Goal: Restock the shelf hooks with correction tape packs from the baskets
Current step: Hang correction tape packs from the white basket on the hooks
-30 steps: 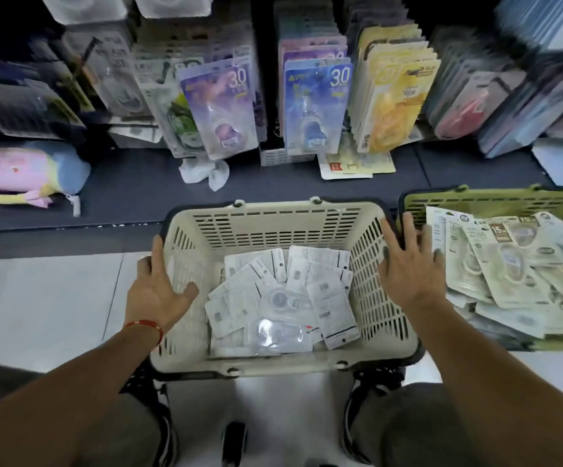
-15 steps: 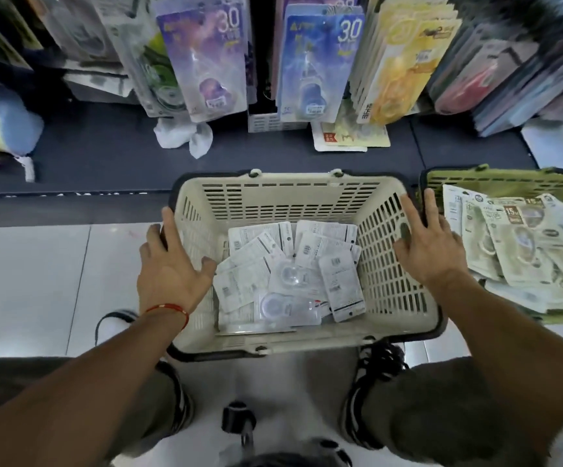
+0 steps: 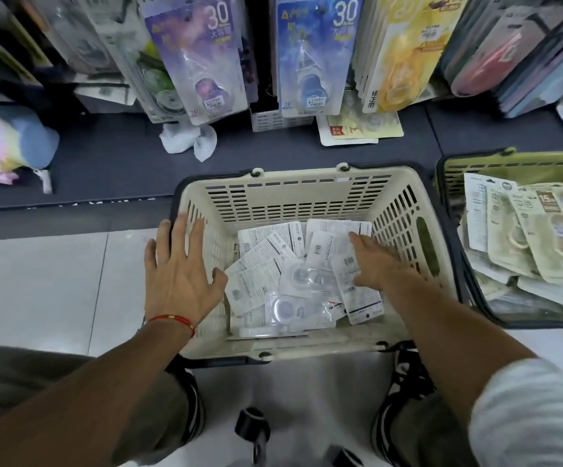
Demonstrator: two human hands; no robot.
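Note:
A cream basket [image 3: 293,187] stands on the floor before the shelf, with several white correction tape packs [image 3: 283,281] lying loose in its bottom. My left hand [image 3: 182,274] rests flat with spread fingers on the basket's left wall and rim. My right hand [image 3: 379,264] is inside the basket, lying palm down on the packs at the right; whether its fingers grip a pack is hidden. More correction tape packs hang from the shelf hooks above: purple ones [image 3: 202,62], blue ones [image 3: 313,55] and yellow ones [image 3: 401,52].
A green basket [image 3: 475,166] at the right holds several pale packs [image 3: 536,237]. On the dark shelf base lie a white cloth [image 3: 189,139], a loose yellow pack [image 3: 357,129] and a pastel plush toy [image 3: 7,143]. My knees and shoes flank the cream basket.
My right hand left the basket's right rim and went down inside onto the packs. My left hand stays on the left wall. The view has drawn closer to the shelf.

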